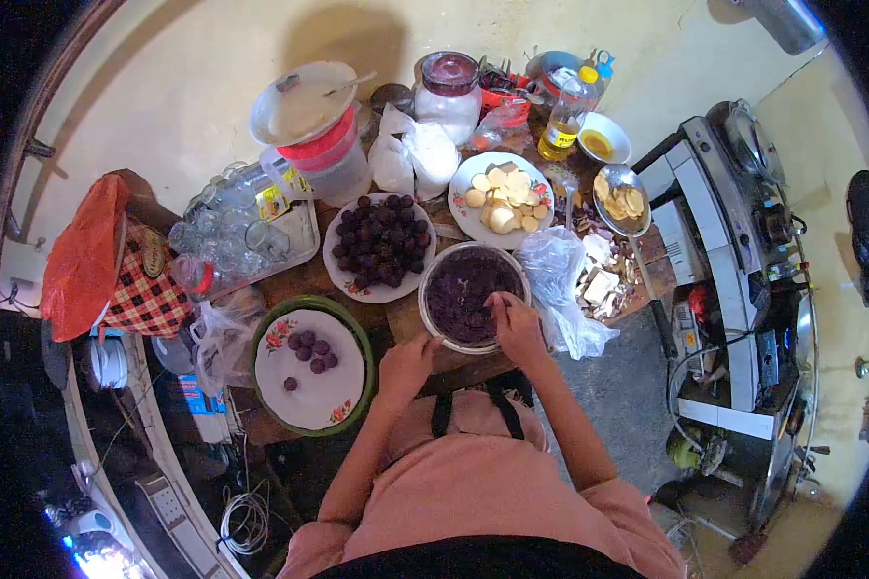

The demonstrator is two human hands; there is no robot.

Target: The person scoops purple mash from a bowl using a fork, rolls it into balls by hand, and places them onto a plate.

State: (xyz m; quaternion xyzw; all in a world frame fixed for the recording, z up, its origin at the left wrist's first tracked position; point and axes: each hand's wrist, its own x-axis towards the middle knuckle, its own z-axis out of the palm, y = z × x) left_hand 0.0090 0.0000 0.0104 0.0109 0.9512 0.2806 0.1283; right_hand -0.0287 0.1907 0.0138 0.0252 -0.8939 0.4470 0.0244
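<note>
A round bowl [433, 316] with dark purple mash [465, 289] inside stands at the table's front edge. At its lower left rim is my left hand [407, 369], fingers drawn together, the tips touching the rim. My right hand [518, 326] reaches over the right rim, fingers pinched at the mash; what they hold is too small to make out. Left of the bowl, a plate [333, 268] bears a heap of dark purple balls [381, 236]. Several lighter purple balls [311, 349] lie on a floral plate [304, 396] with a green rim beneath.
Behind the bowl is a plate [463, 220] of pale slices. A plastic bag [555, 280] and peelings [603, 280] lie to the right. Glasses [237, 236] fill a tray at the left. Jars, a bottle of oil [560, 135] and a stove [724, 232] stand farther off.
</note>
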